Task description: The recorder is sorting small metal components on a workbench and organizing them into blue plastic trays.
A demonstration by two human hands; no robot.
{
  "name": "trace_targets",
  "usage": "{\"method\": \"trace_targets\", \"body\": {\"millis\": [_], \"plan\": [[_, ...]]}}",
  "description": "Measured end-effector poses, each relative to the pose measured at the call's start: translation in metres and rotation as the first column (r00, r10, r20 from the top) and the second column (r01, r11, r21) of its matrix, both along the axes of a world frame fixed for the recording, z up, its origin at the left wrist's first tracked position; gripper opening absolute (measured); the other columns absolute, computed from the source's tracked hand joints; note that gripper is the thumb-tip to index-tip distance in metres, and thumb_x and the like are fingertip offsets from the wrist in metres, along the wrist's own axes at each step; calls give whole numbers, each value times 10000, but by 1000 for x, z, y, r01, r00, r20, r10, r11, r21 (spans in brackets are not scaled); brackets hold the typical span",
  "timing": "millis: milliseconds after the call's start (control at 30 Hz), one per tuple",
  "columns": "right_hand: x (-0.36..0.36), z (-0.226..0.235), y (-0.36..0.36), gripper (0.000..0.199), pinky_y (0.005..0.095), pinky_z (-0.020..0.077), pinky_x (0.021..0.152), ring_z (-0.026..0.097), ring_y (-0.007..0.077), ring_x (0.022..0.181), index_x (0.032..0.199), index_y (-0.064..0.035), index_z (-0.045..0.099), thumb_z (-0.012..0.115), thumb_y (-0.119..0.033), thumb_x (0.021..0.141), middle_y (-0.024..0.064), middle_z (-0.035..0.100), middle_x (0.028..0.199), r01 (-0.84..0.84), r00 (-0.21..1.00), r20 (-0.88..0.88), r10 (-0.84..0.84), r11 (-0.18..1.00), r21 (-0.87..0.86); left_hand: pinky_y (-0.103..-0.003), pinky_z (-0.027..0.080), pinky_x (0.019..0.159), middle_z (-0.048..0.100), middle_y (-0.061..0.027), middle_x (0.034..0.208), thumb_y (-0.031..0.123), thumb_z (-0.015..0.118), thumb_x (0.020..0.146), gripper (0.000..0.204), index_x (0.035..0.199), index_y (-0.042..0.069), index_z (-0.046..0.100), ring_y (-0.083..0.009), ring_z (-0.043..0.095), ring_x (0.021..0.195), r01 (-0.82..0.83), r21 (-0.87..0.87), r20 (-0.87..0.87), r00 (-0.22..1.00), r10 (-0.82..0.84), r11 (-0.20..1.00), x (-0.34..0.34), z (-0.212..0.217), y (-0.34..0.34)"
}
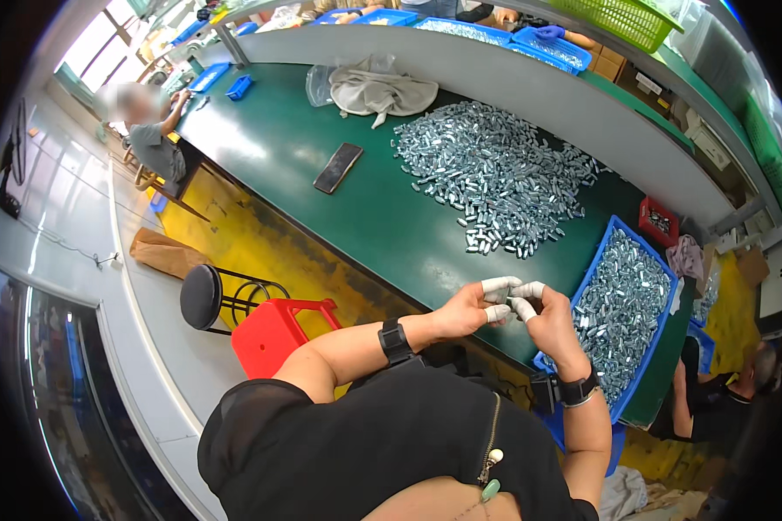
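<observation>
My left hand [466, 311] and my right hand [549, 323] meet above the front edge of the green table [382, 234]. White coverings wrap several fingertips on both. The fingers are closed in a pinch, tip to tip, around something small that they mostly hide. Beyond the hands spreads a large heap of small, shiny metal cylinders [504, 174], loose on the tabletop. Close by my right hand and forearm is a blue tray [601, 252], filled with similar small metal pieces [621, 304].
A dark phone [338, 168] lies left of the heap, and a pale cloth [382, 91] behind it. A red box [659, 221] stands past the tray. Left of me are a red stool [274, 339] and a black round stool [202, 296]. Other people sit at the far left and right.
</observation>
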State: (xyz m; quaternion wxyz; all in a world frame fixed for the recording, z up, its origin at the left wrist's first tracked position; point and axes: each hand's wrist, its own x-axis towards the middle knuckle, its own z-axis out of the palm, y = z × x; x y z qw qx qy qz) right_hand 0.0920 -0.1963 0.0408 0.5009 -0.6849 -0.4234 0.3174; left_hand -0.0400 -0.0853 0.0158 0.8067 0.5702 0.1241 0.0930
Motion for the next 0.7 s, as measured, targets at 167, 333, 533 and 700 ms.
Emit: {"method": "trace_targets", "body": {"millis": [167, 333, 533, 700], "plan": [[-18, 1, -9, 79, 259, 448, 553, 552, 117, 592, 887, 15, 590, 559, -36, 835, 72, 626, 709, 68, 997, 35, -71, 993, 96, -238, 453, 730, 580, -24, 950, 47, 528, 870, 469, 1316, 55, 381, -73, 525, 792, -65, 115, 36, 997, 61, 991, -10, 11, -17], [-33, 0, -7, 85, 259, 415, 484, 508, 85, 547, 875, 8, 566, 544, -75, 868, 24, 600, 677, 66, 992, 103, -77, 992, 110, -263, 472, 760, 593, -44, 966, 8, 537, 858, 490, 1319, 41, 377, -89, 545, 842, -115, 258, 146, 986, 79, 959, -25, 10, -16], [-53, 6, 21, 96, 240, 402, 481, 492, 69, 550, 864, 1, 557, 539, -92, 879, 4, 577, 670, 51, 989, -143, -43, 997, 52, -260, 474, 759, 596, -49, 942, 26, 543, 861, 472, 1308, 37, 391, -88, 555, 843, -169, 352, 258, 963, 78, 921, -45, 12, 18], [-80, 15, 61, 90, 218, 415, 517, 509, 55, 594, 855, 0, 551, 549, -87, 875, 2, 580, 691, 70, 993, -96, -62, 994, 87, -243, 481, 684, 597, -57, 898, 131, 508, 903, 403, 1283, 36, 414, -72, 563, 762, -95, 40, 128, 988, 90, 995, -69, 19, 61]]}}
